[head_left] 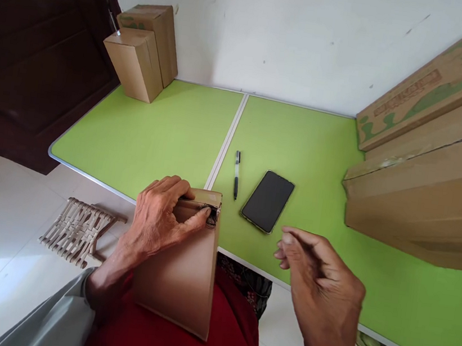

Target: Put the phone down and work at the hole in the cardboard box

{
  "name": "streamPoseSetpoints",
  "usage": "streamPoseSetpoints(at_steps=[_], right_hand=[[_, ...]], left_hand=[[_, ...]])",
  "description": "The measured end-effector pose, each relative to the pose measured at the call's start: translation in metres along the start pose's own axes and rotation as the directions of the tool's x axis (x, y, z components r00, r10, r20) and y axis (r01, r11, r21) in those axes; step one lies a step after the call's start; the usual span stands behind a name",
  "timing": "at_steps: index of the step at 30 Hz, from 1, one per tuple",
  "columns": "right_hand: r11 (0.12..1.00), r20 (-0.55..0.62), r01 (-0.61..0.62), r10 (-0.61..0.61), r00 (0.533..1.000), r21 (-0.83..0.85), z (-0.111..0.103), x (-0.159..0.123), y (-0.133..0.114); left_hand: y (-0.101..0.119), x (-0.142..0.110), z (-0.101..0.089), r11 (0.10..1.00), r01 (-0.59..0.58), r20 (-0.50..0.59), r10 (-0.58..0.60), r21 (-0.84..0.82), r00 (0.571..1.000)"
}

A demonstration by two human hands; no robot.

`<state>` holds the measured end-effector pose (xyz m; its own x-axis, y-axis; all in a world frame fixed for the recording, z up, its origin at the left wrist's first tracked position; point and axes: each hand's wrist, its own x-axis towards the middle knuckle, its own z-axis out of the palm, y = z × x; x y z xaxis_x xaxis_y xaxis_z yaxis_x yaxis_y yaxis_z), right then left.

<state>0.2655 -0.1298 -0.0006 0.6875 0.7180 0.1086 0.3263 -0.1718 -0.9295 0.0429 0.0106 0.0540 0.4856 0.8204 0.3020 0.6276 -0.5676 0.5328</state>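
Observation:
My left hand [163,218] grips the top end of a long brown cardboard box [184,272]. The box leans from my lap up onto the near edge of the green table [142,138]. My thumb presses beside a small dark opening at the box's top corner. My right hand [319,281] hovers free to the right of the box, above the table's near edge, fingers loosely curled with nothing in them. A black pen [236,174] and a dark phone [268,200] lie on the table just beyond both hands.
Two upright cardboard boxes [145,51] stand at the table's far left corner against the wall. Large flat cartons [432,160] are stacked at the right. A woven stool [79,229] sits on the tiled floor at left, beside a dark wooden door [35,39].

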Motion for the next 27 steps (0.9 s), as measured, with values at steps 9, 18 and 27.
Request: streamPoseSetpoints(at_steps=[9, 18, 27], right_hand=[[0.927, 0.211, 0.232, -0.174, 0.962, -0.294, 0.046, 0.020, 0.016], [0.713, 0.290, 0.120, 0.121, 0.949, -0.691, 0.074, 0.028, 0.021], [0.551, 0.304, 0.153, 0.193, 0.933, -0.820, 0.099, 0.034, -0.003]], left_hand=[[-0.007, -0.004, 0.000, 1.000, -0.020, -0.045, 0.021, 0.008, 0.999], [-0.014, -0.009, -0.002, 0.999, -0.035, -0.081, 0.035, -0.003, 0.996], [-0.018, -0.015, -0.009, 1.000, 0.014, -0.083, -0.015, -0.016, 0.996]])
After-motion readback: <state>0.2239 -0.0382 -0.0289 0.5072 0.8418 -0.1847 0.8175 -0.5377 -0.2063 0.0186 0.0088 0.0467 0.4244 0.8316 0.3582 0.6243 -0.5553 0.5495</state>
